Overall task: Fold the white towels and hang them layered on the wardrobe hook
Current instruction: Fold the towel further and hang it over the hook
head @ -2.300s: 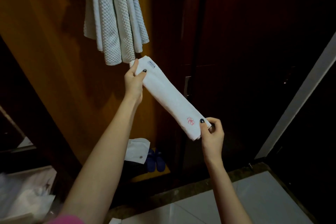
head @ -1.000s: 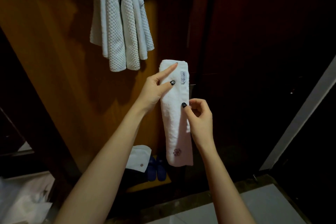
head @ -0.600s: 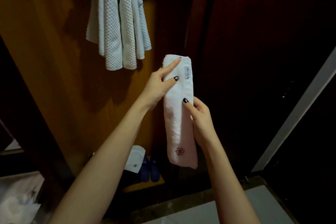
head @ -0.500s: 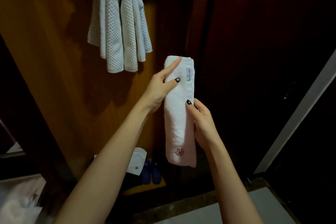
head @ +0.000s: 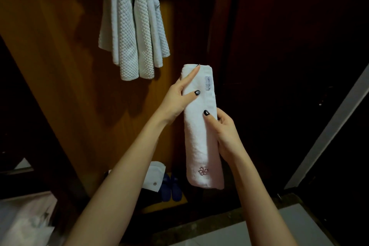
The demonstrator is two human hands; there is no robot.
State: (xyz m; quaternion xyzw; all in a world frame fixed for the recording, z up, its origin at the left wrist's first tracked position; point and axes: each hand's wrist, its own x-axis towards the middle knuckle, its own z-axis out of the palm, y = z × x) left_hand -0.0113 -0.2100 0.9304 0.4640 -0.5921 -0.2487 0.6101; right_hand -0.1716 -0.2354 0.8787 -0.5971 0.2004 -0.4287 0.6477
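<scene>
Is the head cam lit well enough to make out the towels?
Head view: the folded towel is well lit and sharp; the hanging towels are lit too, but their hook cannot be seen; the wardrobe door to the right is nearly black.

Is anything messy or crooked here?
A bit. The hanging towels are bunched at the top and fan out with uneven ends, not neatly layered. The folded towel held by the left hand and right hand looks tidy.

Dim room, orange-brown wardrobe panel (head: 60, 90), dark doors (head: 279, 62), pale floor tiles (head: 299, 223).
</scene>
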